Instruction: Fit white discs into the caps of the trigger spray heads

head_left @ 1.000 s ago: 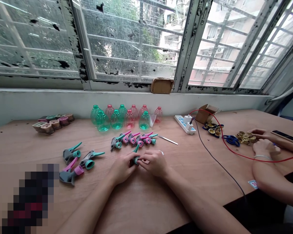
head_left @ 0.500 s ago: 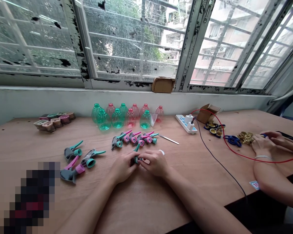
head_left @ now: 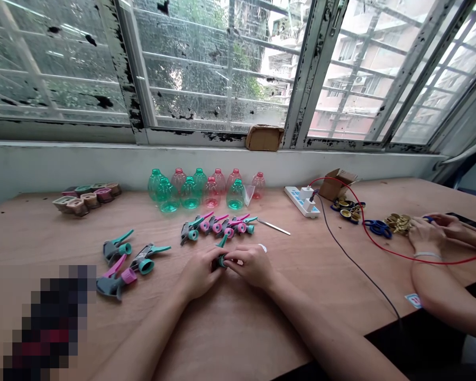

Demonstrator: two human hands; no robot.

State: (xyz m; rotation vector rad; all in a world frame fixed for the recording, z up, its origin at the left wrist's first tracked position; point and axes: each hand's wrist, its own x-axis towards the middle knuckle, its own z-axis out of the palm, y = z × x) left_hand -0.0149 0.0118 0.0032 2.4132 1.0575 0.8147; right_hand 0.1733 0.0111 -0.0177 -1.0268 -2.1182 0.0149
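Observation:
Between my hands is a spray trigger head with a green lever [head_left: 222, 241] and green collar, largely hidden by my fingers. My left hand [head_left: 201, 271] is closed around its body. The fingers of my right hand [head_left: 252, 266] pinch at its green collar. Just beyond lies a row of several grey spray trigger heads [head_left: 217, 226] with pink or green levers and collars. Left of my hands are three more: a green one [head_left: 117, 247], another green one [head_left: 147, 258] and a pink one [head_left: 116, 278]. A white round thing [head_left: 263, 247] shows partly behind my right hand.
Several clear green bottles [head_left: 190, 193] and red bottles [head_left: 211, 194] stand along the wall. Tweezers [head_left: 274, 227] lie behind my right hand. A power strip [head_left: 302, 202] with cables sits right of them. At right, a co-worker's hands [head_left: 428, 233] handle something beside blue scissors [head_left: 377, 228]. Small containers [head_left: 86, 199] sit back left.
My right fingers have shifted slightly at the green collar. The spray trigger head stays between my hands, and the view has moved a little.

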